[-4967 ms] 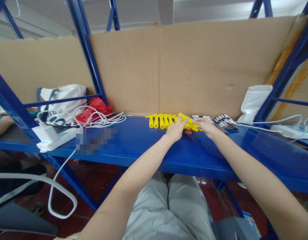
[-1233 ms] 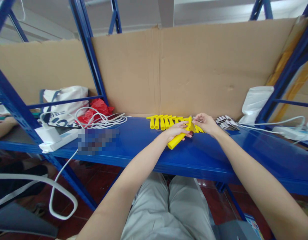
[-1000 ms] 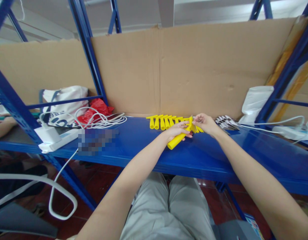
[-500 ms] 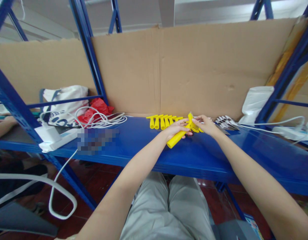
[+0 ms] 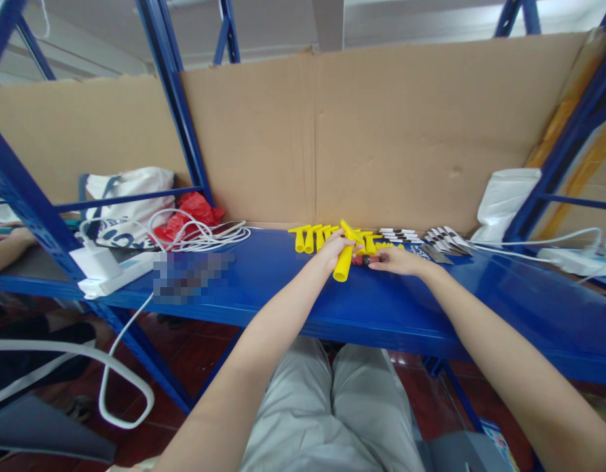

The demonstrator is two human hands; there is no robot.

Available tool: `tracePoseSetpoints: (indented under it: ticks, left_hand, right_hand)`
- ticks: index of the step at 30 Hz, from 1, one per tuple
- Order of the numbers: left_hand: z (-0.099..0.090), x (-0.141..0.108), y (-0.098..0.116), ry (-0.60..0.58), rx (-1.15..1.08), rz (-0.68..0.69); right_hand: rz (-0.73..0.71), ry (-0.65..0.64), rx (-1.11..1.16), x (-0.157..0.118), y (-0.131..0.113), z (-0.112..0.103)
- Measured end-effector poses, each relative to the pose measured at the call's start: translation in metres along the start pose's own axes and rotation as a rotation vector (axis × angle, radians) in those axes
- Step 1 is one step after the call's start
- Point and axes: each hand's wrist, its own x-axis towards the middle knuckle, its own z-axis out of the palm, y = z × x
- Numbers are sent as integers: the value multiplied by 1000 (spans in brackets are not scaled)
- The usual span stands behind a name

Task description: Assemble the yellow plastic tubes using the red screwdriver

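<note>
In the head view, my left hand (image 5: 334,250) is closed around a yellow T-shaped scraper handle (image 5: 340,269). Its hollow round end points toward me, and its crossbar tilts up behind my fingers. My right hand (image 5: 397,260) lies low at the tabletop, fingers closed on one end of a small dark red and black tool (image 5: 365,260); its exact kind is too small to make out. More yellow handles (image 5: 299,241) stand in a row behind my left hand, partly hidden by it. Small yellow pieces (image 5: 388,246) lie just beyond my right hand.
Black-and-white strips (image 5: 399,235) and fanned flat blades (image 5: 447,240) lie at the back right of the blue table (image 5: 278,288). A cardboard wall (image 5: 381,137) closes the back. White cables (image 5: 209,236), a power strip (image 5: 130,270) and a cloth bag (image 5: 130,196) sit left.
My right hand has left the yellow handle's crossbar and moved down to the dark red and black tool on the table. My left hand keeps the handle, now turned more toward me.
</note>
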Motion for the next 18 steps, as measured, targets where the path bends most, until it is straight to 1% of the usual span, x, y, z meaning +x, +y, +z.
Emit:
tracePoseSetpoints:
  ticks: [3, 7, 12, 15, 17, 18]
  left_hand:
    - [-1, 2, -1, 50, -4, -9]
    - [-3, 5, -4, 55, 3, 0]
    - [-4, 5, -1, 77, 23, 1]
    - [-2, 2, 2, 85, 8, 7]
    - [-2, 0, 3, 90, -12, 4]
    - [-2, 0, 4, 92, -22, 4]
  right_hand:
    - [-19, -35, -20, 0, -1, 3]
    - [-31, -29, 100, -1, 2, -3]
    - [79, 22, 319, -8, 3, -22]
    - [111, 111, 436, -13, -4, -32]
    - [97, 222, 497, -14, -9, -35]
    - [81, 298, 523, -14, -12, -36]
